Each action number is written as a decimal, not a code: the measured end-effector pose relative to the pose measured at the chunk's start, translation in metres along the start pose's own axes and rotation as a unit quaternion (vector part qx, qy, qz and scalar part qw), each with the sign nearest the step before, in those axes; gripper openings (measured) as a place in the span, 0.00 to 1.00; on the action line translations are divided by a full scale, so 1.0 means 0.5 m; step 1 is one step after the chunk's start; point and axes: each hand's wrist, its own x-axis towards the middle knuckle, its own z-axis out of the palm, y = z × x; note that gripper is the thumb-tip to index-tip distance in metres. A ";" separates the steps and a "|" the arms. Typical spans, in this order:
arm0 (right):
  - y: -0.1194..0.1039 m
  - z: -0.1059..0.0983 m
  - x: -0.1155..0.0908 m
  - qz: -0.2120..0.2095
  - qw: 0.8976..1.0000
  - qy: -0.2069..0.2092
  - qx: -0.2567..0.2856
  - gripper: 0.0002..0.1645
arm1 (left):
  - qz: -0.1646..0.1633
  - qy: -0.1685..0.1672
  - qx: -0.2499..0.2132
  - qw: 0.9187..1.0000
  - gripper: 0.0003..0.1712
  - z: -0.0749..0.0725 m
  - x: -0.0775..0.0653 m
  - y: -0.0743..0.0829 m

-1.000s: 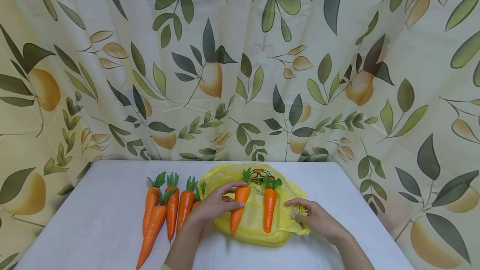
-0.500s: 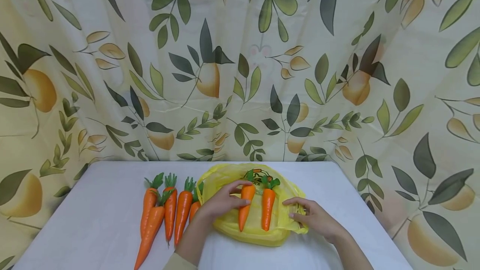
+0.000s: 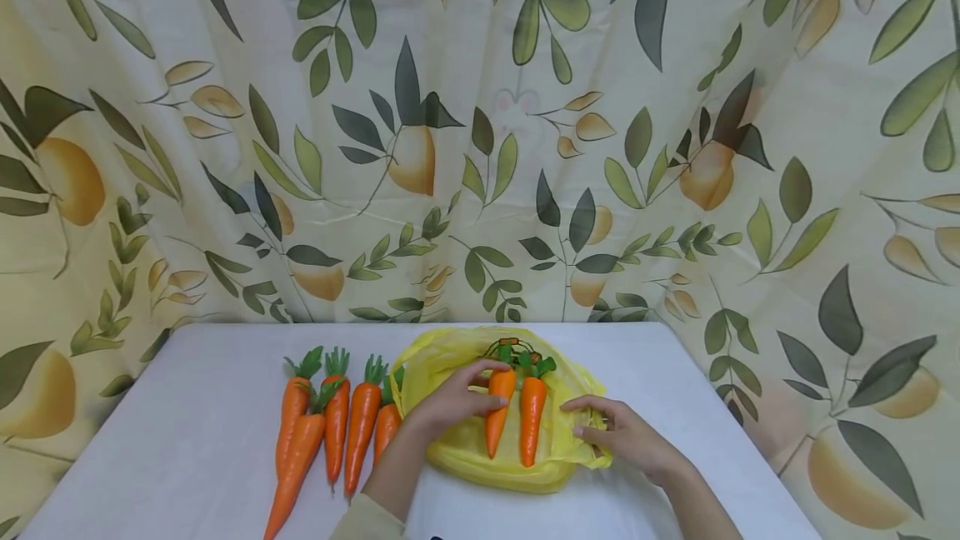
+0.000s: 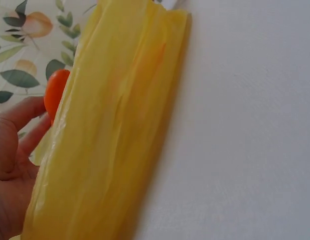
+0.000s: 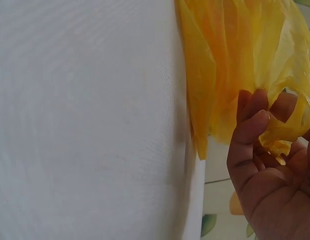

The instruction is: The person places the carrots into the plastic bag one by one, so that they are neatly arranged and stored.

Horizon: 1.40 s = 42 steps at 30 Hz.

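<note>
Your right hand (image 3: 633,440) pinches the thin yellow plastic bag (image 3: 510,477) by its edge, likely to steady it. Over the bag, your left hand (image 3: 457,396) grips a glossy orange green-topped carrot (image 3: 497,423) around its thick end, probably for control, beside a matching carrot (image 3: 532,423).

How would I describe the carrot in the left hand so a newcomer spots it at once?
On the white table, find the yellow bag, to the right of the cluster of carrots. Against the bag, side by side, are the carrot you want and one neighbour. Yours is the left one, gripped by the person's left hand; no hand holds the other.
</note>
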 end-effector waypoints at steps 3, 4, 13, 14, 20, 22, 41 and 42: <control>0.000 0.001 0.002 0.000 1.000 0.000 -0.005 0.21 | -0.009 0.013 0.011 1.000 0.26 0.004 0.003 -0.005; 0.000 0.001 0.003 -0.001 1.000 0.001 -0.007 0.21 | -0.011 0.017 0.014 1.000 0.26 0.005 0.003 -0.005; -0.005 -0.001 0.003 -0.024 1.000 -0.012 -0.013 0.21 | -0.009 0.030 0.029 0.999 0.27 0.012 0.012 -0.004; -0.006 -0.001 0.004 -0.026 0.999 -0.013 -0.012 0.21 | -0.006 0.031 0.030 0.999 0.27 0.012 0.015 -0.006; -0.005 0.003 0.003 -0.021 1.000 -0.016 -0.006 0.21 | 0.008 0.020 0.017 1.000 0.28 0.017 0.019 -0.013; -0.003 0.005 0.004 -0.019 1.000 -0.019 -0.006 0.21 | 0.007 0.016 0.010 1.000 0.28 0.020 0.016 -0.014; 0.001 -0.003 -0.004 -0.012 1.000 -0.014 -0.020 0.19 | 0.027 0.002 0.031 0.999 0.27 0.037 0.026 -0.059; 0.002 -0.003 -0.004 -0.013 1.000 -0.015 -0.020 0.19 | 0.028 0.002 0.036 0.999 0.27 0.038 0.026 -0.059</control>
